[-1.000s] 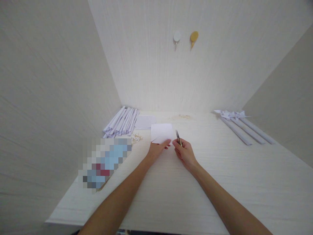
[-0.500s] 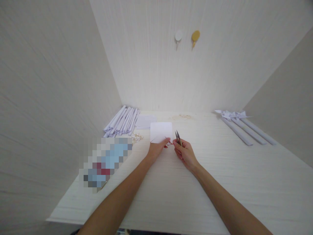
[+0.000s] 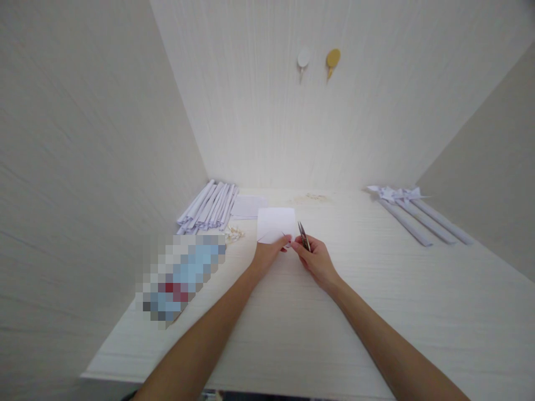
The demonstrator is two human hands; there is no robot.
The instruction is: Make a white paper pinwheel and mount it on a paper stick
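A square sheet of white paper [image 3: 276, 223] with slits at its lower corners is pinched at its near edge by my left hand [image 3: 271, 250]. Close beside it, my right hand [image 3: 314, 257] grips a small pair of thread snips [image 3: 304, 236], blades pointing away from me. The thumb and forefinger of that hand meet at the paper's lower right corner, by my left thumb. Whether they hold the corner itself is too small to make out.
Rolled paper sticks [image 3: 209, 207] lie stacked at the back left, beside flat paper sheets [image 3: 249, 206] and small pale pieces [image 3: 234, 234]. A blurred blue package [image 3: 190, 278] lies in front. Three paper pinwheels [image 3: 407, 209] rest at right. Two hooks [image 3: 333, 58] hang on the wall.
My right hand has shifted slightly left, its fingertips now at the paper's corner. The snips look more closed and turned. My left hand and the paper have hardly moved.
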